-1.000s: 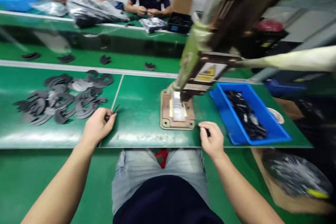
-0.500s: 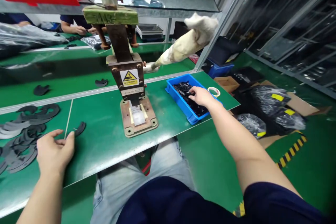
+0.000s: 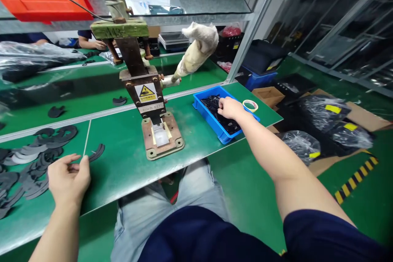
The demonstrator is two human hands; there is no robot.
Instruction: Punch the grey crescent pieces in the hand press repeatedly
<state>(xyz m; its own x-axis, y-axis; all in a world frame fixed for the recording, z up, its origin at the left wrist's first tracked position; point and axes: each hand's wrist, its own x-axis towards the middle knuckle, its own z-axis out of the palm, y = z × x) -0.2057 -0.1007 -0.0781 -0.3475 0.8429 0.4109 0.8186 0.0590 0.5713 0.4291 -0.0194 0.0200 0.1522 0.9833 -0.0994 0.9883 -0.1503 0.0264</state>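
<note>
On the left of the bench, my left hand (image 3: 70,178) has its thumb and fingers closed at one end of a curved dark grey piece (image 3: 97,152). Beside it lies a spread pile of similar curved flat pieces (image 3: 33,182), grey and black. My right hand (image 3: 230,109) reaches into a blue tray (image 3: 225,136) of small black glossy parts (image 3: 211,102). Its fingers are curled together at the parts; what they grip, if anything, is hidden. Between my hands stands a hand press (image 3: 144,82) with a pale block (image 3: 161,136) on its base plate.
A padded lever (image 3: 196,51) sticks out right of the press. A tape roll (image 3: 250,105) lies by the tray. Two loose curved pieces (image 3: 56,111) rest beyond the metal rail. Across the bench a co-worker's hand (image 3: 98,45) shows. Bagged goods (image 3: 322,108) lie in boxes at right.
The view has shifted slightly. My right hand stays in the blue tray, its fingers now more curled. My left hand stays by the pile with the curved piece at its fingertips.
</note>
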